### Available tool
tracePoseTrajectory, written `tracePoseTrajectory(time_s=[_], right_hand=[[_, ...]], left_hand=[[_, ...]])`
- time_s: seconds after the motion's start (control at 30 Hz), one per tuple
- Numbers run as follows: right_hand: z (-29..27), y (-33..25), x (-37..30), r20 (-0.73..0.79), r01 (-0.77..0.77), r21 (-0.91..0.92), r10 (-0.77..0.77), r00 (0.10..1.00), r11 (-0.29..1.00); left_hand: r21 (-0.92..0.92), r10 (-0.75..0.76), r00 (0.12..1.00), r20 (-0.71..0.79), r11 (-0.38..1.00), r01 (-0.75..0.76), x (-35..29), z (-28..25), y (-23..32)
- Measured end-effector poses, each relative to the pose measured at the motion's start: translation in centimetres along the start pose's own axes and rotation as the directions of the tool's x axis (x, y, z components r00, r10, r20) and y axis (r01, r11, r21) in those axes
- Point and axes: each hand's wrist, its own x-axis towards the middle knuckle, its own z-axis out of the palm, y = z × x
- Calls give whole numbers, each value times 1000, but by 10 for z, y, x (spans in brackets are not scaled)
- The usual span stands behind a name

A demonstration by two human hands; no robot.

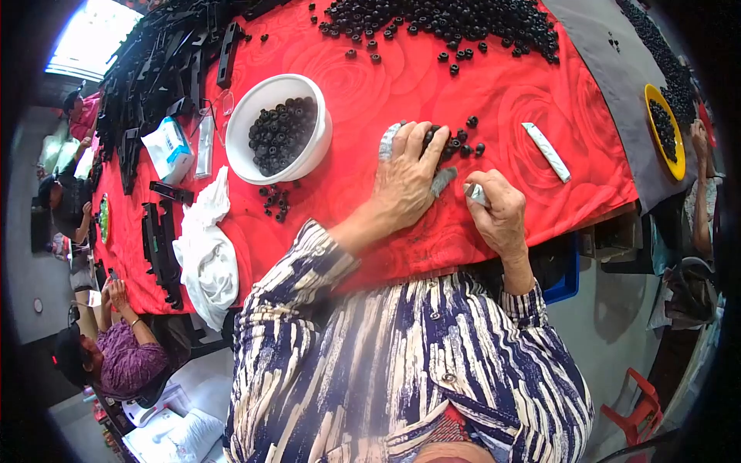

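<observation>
My left hand (407, 171) lies on the red cloth with its fingers stretched out. White wrapping covers one finger and grey wrapping its thumb. Small black ring-like parts (461, 139) lie at its fingertips, some partly hidden under them. Close by on the right, my right hand (500, 212) is curled closed. Something pale grey shows at its fingers; whether it is a wrapped thumb or a held thing I cannot tell. Left of my hands stands a white bowl (323, 143) partly filled with similar black parts. A whitish wrapped strip (546, 152) lies beyond my right hand.
Black parts are heaped (448, 23) at the far edge; long black plastic pieces (147, 77) pile up at far left. A white cloth (207, 262) and blue-white packet (168, 150) lie left. Co-workers sit left and right, one by a yellow tray (678, 166). A red stool (637, 405) stands lower right.
</observation>
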Motion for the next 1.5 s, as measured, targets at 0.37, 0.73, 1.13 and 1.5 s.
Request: tracePoseTrajectory(time_s=[0.37,0.73,1.13,1.5], right_hand=[[-1,2,-1,0,16,-26,-16,1000,1000],[-2,2,1,14,22,-55,-21,1000,998],[-2,3,-1,34,11,-69,-9,999,998],[-2,3,0,58,10,-50,-7,998,999]], left_hand=[[41,38,972,231,998,-49,-62,-39,10],[-38,-150,987,-57,988,148,-94,-75,-8],[13,-272,942,-197,960,280,-114,-89,-10],[81,-190,966,177,981,179,-84,-83,-3]])
